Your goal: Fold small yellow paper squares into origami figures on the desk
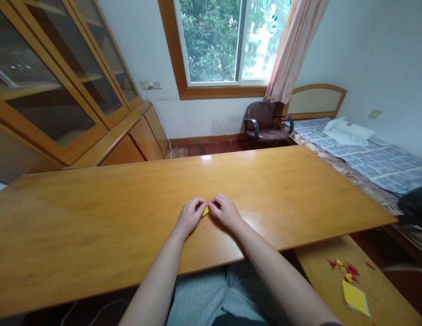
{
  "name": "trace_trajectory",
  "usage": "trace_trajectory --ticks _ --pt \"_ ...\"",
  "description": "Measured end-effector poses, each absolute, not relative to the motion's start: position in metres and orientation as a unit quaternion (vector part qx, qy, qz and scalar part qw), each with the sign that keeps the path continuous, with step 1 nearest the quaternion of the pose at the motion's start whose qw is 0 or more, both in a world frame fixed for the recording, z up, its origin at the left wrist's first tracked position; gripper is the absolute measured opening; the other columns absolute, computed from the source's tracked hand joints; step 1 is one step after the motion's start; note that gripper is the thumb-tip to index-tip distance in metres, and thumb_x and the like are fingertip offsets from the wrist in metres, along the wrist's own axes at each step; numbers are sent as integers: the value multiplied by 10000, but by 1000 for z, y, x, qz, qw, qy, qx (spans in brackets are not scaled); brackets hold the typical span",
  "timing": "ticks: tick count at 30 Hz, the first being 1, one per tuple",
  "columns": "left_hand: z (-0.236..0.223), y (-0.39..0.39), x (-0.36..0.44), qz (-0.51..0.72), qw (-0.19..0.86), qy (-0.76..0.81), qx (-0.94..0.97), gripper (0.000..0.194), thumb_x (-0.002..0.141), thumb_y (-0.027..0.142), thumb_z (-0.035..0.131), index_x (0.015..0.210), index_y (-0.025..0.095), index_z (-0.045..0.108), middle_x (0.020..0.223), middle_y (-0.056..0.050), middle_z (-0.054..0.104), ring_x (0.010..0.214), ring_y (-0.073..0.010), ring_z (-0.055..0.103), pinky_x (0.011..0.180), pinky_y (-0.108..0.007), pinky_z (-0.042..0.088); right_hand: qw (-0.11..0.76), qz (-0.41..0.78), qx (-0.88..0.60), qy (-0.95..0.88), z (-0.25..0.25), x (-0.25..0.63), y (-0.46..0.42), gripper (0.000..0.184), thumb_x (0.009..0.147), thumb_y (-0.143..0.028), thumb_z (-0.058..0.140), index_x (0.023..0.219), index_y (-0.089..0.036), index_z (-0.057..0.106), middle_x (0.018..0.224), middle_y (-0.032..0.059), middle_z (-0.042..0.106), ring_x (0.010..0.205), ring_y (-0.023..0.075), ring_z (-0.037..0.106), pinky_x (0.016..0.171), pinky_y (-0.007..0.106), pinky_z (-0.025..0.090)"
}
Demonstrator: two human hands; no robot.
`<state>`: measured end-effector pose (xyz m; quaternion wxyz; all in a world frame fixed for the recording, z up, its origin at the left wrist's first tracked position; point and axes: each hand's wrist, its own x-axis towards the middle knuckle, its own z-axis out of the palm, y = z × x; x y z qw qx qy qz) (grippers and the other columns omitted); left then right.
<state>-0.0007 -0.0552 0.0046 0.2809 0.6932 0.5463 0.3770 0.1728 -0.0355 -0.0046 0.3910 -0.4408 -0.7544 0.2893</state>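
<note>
Trousers (pixel 200 294), grey, sit closest to my camera, with the forearms (pixel 159 271) reaching past them and converging over the table (pixel 95 213). What I steer by is the narrow gap between the left hand (pixel 190 218) and the right hand (pixel 226 212): the yellow paper (pixel 206 211) is in it, to the right of the one and to the left of the other, a little on the near side of where the fingertips come together. Whether it touches the table or is held just above, I cannot tell from this far off. Its visible long edge slants from near left to far right, towards the meeting thumbs. I judge the left hand to be the nearer, since more of the paper runs along its fingers. Each hand looks drawn into a pinch on the paper's far end; the fingers beneath are hidden from me.

For looks, I get a small, flat, plain yellow scrap, roughly a triangle where it shows; any creases are too fine for me to make out. Down to my right, on the bench (pixel 312 258), lie a yellow stack (pixel 355 296) and some red and yellow pieces (pixel 351 269).
</note>
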Motion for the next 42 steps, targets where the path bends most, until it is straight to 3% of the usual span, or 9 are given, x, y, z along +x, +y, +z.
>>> trace_trajectory --ticks 22,28,32,37,42 --pt "3 -52 -5 428 254 597 629 223 869 383 505 774 200 588 744 -7 632 719 -175 592 683 -269 458 446 272 -498 -692 -8 176 -31 141 866 -155 583 727 -181 589 743 13 570 721 163 541 686 270 414" --pt "2 -54 -2 404 279 576 653 230 888 389 507 815 197 611 779 -19 647 744 -179 598 701 -274 461 436 300 -450 -719 -5 175 -33 48 890 -198 623 890 -185 669 848 25 624 783 157 572 738 267 438" --pt "5 -55 0 395 288 559 670 231 889 388 512 830 197 628 821 -32 671 796 -189 613 752 -290 471 388 300 -418 -765 -4 173 -34 96 895 -192 631 808 -192 674 789 12 620 782 154 568 745 265 429" --pt "3 -54 -2 399 308 563 655 250 879 409 534 913 191 652 868 -38 698 789 -186 624 742 -281 484 407 313 -429 -743 -6 174 -34 102 892 -175 631 795 -181 665 764 5 618 769 150 572 728 262 422" --pt "1 -53 -3 391 301 559 666 272 883 419 532 797 191 652 771 -18 676 741 -174 611 711 -261 472 422 321 -436 -727 -6 176 -33 130 886 -187 625 761 -180 660 748 7 620 752 152 578 715 264 419"
